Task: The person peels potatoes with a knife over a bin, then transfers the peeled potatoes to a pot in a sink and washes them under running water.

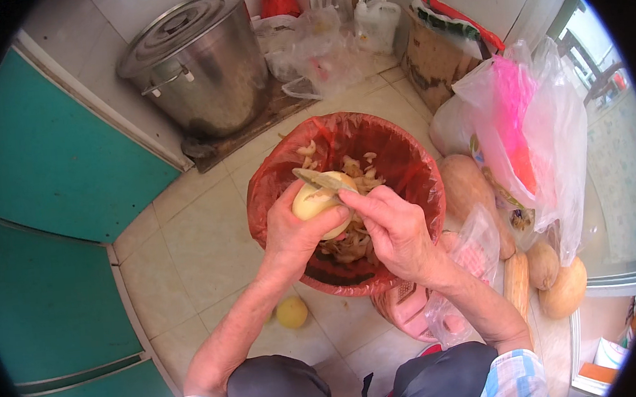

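Observation:
My left hand (298, 227) holds a pale yellow, peeled-looking round fruit or vegetable (308, 203), its thumb along the near side. In my right hand (397, 226) is a small knife, whose blade (322, 180) lies across the top of the pale piece, tip towards the left; its handle is mostly hidden by my fingers. Both hands are over a bin lined with a red plastic bag (420, 152). Peelings (349, 246) lie inside the bin, partly hidden beneath my hands. A yellow round fruit or vegetable (291, 312) rests on the tiled floor, near my left forearm.
A large lidded metal pot (204, 68) stands at the back left, beside teal cabinet doors (43, 151). Plastic bags (512, 124), squashes (562, 287) and a pink slipper-like item (408, 308) lie to the right. Behind the bin are crumpled bags (318, 49) and a pump bottle (361, 13).

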The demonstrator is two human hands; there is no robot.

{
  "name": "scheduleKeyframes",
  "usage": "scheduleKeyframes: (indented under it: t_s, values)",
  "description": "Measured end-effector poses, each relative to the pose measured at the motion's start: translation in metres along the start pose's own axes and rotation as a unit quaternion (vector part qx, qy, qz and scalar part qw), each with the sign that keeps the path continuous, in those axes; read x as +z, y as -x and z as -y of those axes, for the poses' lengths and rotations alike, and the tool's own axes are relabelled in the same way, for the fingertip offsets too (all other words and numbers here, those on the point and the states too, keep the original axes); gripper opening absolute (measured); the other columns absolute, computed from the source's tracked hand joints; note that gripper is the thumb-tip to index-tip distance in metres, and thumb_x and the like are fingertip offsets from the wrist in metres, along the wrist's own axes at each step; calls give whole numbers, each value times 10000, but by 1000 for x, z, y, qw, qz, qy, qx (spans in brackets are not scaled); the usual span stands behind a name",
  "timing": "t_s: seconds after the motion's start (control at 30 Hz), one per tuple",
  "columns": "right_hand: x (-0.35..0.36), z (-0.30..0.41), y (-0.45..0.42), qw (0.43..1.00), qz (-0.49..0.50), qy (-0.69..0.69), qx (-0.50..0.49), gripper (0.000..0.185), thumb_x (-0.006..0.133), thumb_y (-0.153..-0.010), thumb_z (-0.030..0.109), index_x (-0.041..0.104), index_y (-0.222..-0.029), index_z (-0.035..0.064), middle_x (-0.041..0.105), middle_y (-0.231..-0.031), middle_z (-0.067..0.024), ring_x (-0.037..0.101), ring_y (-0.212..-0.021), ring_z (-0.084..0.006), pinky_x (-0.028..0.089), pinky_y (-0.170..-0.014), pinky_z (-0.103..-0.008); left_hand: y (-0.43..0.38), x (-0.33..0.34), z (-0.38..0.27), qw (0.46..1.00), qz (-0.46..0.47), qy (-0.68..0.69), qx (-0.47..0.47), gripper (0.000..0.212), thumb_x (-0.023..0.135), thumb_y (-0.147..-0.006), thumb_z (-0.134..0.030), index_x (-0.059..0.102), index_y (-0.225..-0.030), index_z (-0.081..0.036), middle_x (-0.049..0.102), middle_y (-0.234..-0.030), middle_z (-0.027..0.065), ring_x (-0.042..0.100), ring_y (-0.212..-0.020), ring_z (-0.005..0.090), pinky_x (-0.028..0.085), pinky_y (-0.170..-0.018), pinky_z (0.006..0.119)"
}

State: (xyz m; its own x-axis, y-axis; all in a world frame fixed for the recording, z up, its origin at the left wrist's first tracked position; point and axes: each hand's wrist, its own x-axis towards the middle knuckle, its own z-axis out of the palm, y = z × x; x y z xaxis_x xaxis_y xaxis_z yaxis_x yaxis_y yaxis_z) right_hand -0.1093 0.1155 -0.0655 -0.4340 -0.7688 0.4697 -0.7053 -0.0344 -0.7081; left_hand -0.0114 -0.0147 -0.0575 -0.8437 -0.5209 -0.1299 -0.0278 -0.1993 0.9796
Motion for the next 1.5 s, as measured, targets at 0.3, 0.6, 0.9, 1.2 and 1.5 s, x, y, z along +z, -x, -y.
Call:
scheduleKeyframes:
  t_s: [0.3, 0.6, 0.9, 1.2, 1.5]
  values:
    - [-11, -7, -1, 973, -43, -149, 170, 249, 471, -804, -15, 554, -1038, 5, 569, -823, -126, 563, -731, -212, 442, -654, -272, 4, 1, -13, 994, 8, 107, 28, 491, 646, -708, -86, 429, -1135, 18, 539, -1015, 102, 558, -876, 171, 529, -643, 288]
    - [-2, -27, 1, 992, -41, -56, 105, 258, 460, -788, -28, 553, -1027, 7, 561, -819, -158, 562, -708, -243, 442, -632, -292, 7, -1, -20, 987, 5, 154, -54, 464, 624, -738, -133, 427, -1138, -4, 536, -1029, 93, 558, -891, 177, 530, -653, 314]
    - [1, 7, 1, 995, -12, -82, 48, 301, 482, -769, -47, 543, -1053, 31, 524, -760, -136, 541, -665, -250, 439, -596, -292, 5, -5, -8, 970, -4, 222, -94, 408, 567, -801, -235, 426, -1135, -46, 533, -1031, 63, 551, -908, 159, 522, -654, 307]
    - [-9, -26, -2, 991, -61, -66, 97, 268, 477, -776, -30, 550, -1031, 8, 548, -783, -128, 552, -686, -237, 443, -628, -285, 7, -6, -16, 983, 30, 173, -50, 386, 547, -811, -258, 440, -1122, -56, 538, -1022, 50, 547, -886, 134, 514, -651, 286]
    - [-7, -19, -4, 996, -24, -48, 69, 273, 451, -793, -29, 545, -1048, 0, 555, -796, -113, 539, -699, -184, 437, -644, -262, 7, -7, -6, 952, 7, 277, -129, 418, 518, -819, -317, 443, -1143, -63, 542, -1048, 65, 546, -915, 153, 500, -704, 298]
